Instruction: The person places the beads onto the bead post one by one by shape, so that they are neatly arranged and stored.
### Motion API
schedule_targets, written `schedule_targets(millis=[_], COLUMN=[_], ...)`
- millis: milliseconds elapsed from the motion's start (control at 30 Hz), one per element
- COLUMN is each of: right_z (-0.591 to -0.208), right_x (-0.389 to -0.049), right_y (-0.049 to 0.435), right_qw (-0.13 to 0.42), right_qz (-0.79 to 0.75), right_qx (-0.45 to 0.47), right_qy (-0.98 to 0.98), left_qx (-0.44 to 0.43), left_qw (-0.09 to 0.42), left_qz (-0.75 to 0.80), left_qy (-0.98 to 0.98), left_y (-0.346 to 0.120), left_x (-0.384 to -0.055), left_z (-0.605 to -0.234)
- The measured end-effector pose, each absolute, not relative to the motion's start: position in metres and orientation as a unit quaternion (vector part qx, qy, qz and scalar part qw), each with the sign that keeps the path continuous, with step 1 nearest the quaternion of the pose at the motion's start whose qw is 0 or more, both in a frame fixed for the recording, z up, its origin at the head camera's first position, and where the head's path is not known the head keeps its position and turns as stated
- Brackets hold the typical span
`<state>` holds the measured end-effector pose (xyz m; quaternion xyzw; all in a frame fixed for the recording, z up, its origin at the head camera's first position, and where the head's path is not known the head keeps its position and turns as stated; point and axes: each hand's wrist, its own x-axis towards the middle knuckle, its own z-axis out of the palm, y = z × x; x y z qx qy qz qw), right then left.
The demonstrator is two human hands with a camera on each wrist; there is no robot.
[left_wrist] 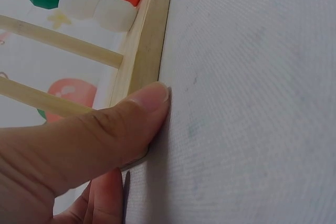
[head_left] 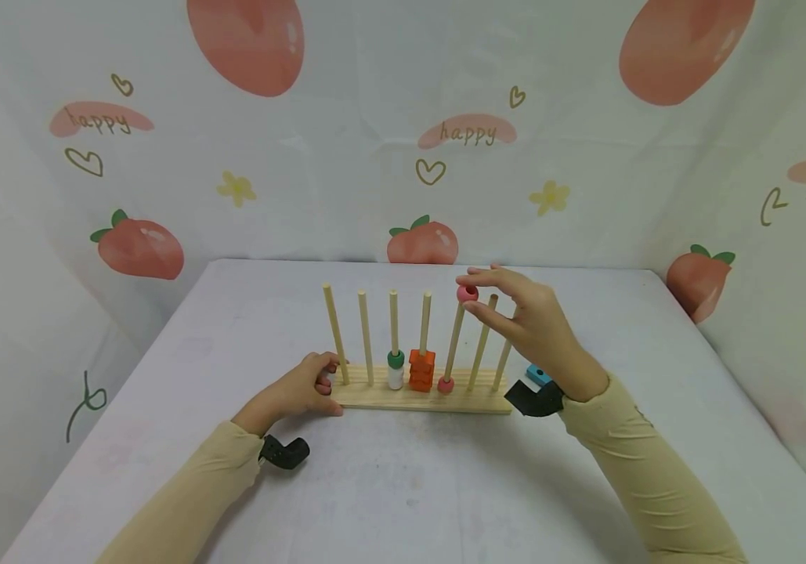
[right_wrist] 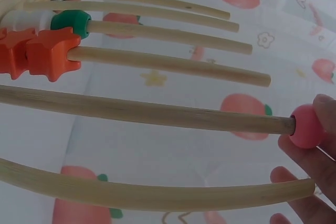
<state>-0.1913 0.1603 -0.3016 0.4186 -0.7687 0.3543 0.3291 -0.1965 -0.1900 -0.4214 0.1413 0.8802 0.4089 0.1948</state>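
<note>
Standing on the big white counter (head_left: 403,486), the long wooden stand (head_left: 388,400) has a row of seven sticks poking up. I can see the person's right hand (head_left: 542,323) up high, pinching a pink ball between thumb and finger. The left hand (head_left: 301,387) is down low, holding the left end of the stand, with its thumb on the front edge.

Now I count the sticks from the left. The first stick (head_left: 334,333) and the second stick (head_left: 366,341) are bare. So is the sixth stick (head_left: 483,341), and I see nothing on the part of the seventh that shows.

The fourth stick has a pile of orange star blocks (head_left: 421,371). The third has white beads (head_left: 395,379) with a green bead (head_left: 395,359) on top. Those two look finished to me, but I'm only guessing.

A blue block (head_left: 538,374) lies on the counter by the right wrist, so maybe it's left to do.

The fifth stick (head_left: 454,345) looks half done. One pink bead (head_left: 446,385) sits at the bottom, and the pinched pink ball (head_left: 465,294) is right at the top. I can't tell if the stick is in its hole.
</note>
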Motion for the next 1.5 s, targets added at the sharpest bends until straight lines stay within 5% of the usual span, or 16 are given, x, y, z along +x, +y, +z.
schedule_targets(millis=[1233,1500], right_z=[-0.301,-0.304], right_x=[-0.185,-0.182], right_y=[0.165,0.175], right_qw=[0.296,0.339], right_qz=[0.391,0.397], right_qx=[0.417,0.408], right_qy=[-0.765,-0.749], left_qx=[0.15,0.149], left_qw=[0.196,0.194], left_qz=[0.411,0.408], left_qy=[0.877,0.879], left_y=[-0.191,-0.192], left_x=[-0.198,-0.198], left_z=[-0.424,-0.424])
